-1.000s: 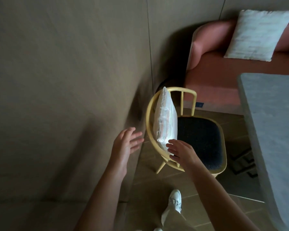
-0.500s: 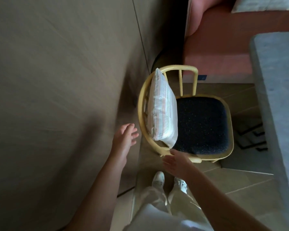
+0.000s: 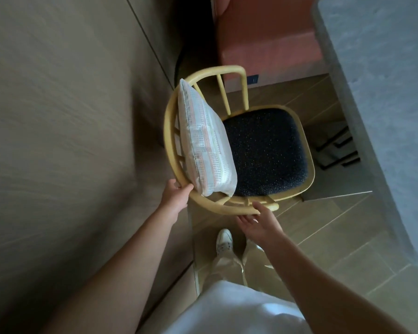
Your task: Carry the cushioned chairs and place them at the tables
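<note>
Head view: my left hand [image 3: 175, 195] grips the chair [image 3: 237, 150] at its curved back rail. Right hand [image 3: 257, 224] lies palm-up beneath the rail end, fingers loosely spread, touching. Chair stands between wall [image 3: 65, 141] and table [image 3: 381, 104].

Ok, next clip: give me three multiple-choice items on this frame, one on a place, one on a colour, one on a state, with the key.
1. Where does the pillow sit?
A. flat on the table
B. propped against the chair's curved back
C. on the floor

2. What colour is the chair frame?
A. pale yellow
B. black
C. red

3. What is the left hand doing?
A. hanging free in the air
B. lifting the pillow
C. gripping the back rail

Key: 1 B, the pillow stands on edge on the dark seat cushion, leaning on the spindles. 2 A, rail and spindles are pale yellow. 3 C, its thumb hooks over the rail; the right hand touches the rail end with straight fingers.
</note>
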Available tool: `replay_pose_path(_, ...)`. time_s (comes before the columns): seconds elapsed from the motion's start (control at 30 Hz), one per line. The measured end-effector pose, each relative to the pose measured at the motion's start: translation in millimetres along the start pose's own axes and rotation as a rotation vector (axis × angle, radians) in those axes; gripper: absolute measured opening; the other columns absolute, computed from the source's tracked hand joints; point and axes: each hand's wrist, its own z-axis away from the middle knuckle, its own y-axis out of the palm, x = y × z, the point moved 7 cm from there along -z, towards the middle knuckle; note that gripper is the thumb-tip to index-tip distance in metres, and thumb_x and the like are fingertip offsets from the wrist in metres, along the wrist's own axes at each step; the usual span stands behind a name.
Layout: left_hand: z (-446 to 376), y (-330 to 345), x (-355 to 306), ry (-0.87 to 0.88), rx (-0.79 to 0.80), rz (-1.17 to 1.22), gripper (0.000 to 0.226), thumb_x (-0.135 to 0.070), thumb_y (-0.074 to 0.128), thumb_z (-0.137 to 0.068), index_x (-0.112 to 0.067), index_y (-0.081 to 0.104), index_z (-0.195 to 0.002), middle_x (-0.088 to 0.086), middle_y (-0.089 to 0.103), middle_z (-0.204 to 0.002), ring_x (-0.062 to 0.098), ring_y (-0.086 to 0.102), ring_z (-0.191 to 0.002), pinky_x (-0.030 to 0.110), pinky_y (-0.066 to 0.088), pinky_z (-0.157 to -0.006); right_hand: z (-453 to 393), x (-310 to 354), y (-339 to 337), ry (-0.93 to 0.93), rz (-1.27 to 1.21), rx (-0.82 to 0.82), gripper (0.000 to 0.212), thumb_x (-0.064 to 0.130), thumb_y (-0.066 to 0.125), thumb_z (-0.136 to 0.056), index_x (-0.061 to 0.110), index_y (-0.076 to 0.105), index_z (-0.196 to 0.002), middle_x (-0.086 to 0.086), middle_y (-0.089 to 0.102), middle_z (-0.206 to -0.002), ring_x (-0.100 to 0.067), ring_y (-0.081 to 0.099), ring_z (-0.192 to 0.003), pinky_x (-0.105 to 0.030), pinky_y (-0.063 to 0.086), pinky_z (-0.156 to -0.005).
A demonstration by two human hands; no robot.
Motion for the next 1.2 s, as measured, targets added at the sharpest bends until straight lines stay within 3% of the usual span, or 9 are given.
replay_pose_path(0.1,-13,9,20,-0.069,0.078,0.038,0.033,-0.016,0.070,-0.094,-0.014,0.051,-0.121,0.004,0.064,-0.113,0.020,0.069,-0.090,0.041,0.059,-0.082,-10,-5,-3,-0.018,-0.034,0.031,0.019,0.016,0.059,-0.098,-0.001,0.055,-0.106,-0.022,0.061,-0.112,-0.034,0.059,-0.112,-0.046,0.040,-0.113)
replay_pose_path(0.27,-18,32,51,-0.214,0.188,0.273,0.019,-0.007,0.063,-0.098,-0.013,0.058,-0.115,0.014,0.069,-0.117,0.027,0.069,-0.098,0.045,0.058,-0.086,-22,-10,-5,-0.035,-0.124,0.067,0.018,0.014,0.059,-0.097,0.001,0.054,-0.108,-0.022,0.060,-0.117,-0.035,0.058,-0.118,-0.049,0.039,-0.113)
replay_pose_path(0.43,-14,36,50,-0.222,0.180,0.400,0.027,0.000,0.060,-0.098,-0.004,0.059,-0.125,0.019,0.068,-0.124,0.034,0.067,-0.112,0.041,0.058,-0.075,-22,-14,-5,-0.058,-0.078,0.047,0.013,0.012,0.054,-0.100,0.000,0.055,-0.106,-0.019,0.059,-0.115,-0.031,0.059,-0.114,-0.043,0.042,-0.111)
replay_pose_path(0.5,-12,35,47,-0.225,0.177,0.388,0.033,0.002,0.059,-0.098,0.000,0.056,-0.131,0.023,0.065,-0.127,0.036,0.066,-0.114,0.043,0.058,-0.079,-18,-14,-3,-0.080,-0.010,0.037,0.015,0.009,0.051,-0.101,-0.004,0.055,-0.108,-0.019,0.062,-0.107,-0.029,0.062,-0.101,-0.040,0.048,-0.102)
replay_pose_path(0.67,9,47,59,-0.265,0.249,0.360,0.039,0.003,0.059,-0.098,0.002,0.051,-0.136,0.026,0.062,-0.131,0.040,0.064,-0.115,0.050,0.056,-0.092,-8,-8,-25,-0.137,0.107,-0.023,0.022,0.002,0.050,-0.099,-0.002,0.054,-0.120,-0.018,0.073,-0.075,-0.025,0.072,-0.071,-0.032,0.060,-0.059)
replay_pose_path(0.77,30,56,74,-0.287,0.283,0.375,0.042,0.004,0.059,-0.097,0.000,0.050,-0.138,0.027,0.060,-0.132,0.041,0.063,-0.118,0.050,0.055,-0.093,1,-4,-50,-0.169,0.149,-0.081,0.020,0.002,0.051,-0.098,-0.001,0.055,-0.117,-0.017,0.072,-0.076,-0.024,0.068,-0.077,-0.035,0.057,-0.073)
replay_pose_path(0.93,57,67,99,-0.331,0.286,0.383,0.043,0.006,0.056,-0.099,0.004,0.046,-0.141,0.031,0.059,-0.132,0.044,0.061,-0.119,0.049,0.054,-0.091,19,-7,-79,-0.196,0.131,-0.127,0.018,0.001,0.050,-0.096,0.001,0.054,-0.114,-0.015,0.061,-0.087,-0.024,0.061,-0.079,-0.035,0.052,-0.082)
replay_pose_path(1.1,68,70,114,-0.338,0.278,0.385,0.043,0.006,0.056,-0.099,0.004,0.045,-0.141,0.032,0.059,-0.132,0.045,0.061,-0.119,0.048,0.053,-0.089,29,-11,-92,-0.170,0.151,-0.150,0.007,0.003,0.048,-0.098,0.002,0.053,-0.103,-0.014,0.059,-0.083,-0.023,0.058,-0.077,-0.033,0.049,-0.073)
replay_pose_path(1.2,71,70,114,-0.321,0.267,0.392,0.043,0.004,0.057,-0.099,0.003,0.045,-0.141,0.031,0.059,-0.132,0.043,0.063,-0.113,0.048,0.053,-0.089,26,-11,-93,-0.169,0.130,-0.147,0.007,0.004,0.048,-0.099,0.001,0.052,-0.104,-0.016,0.059,-0.083,-0.024,0.059,-0.077,-0.037,0.051,-0.086)
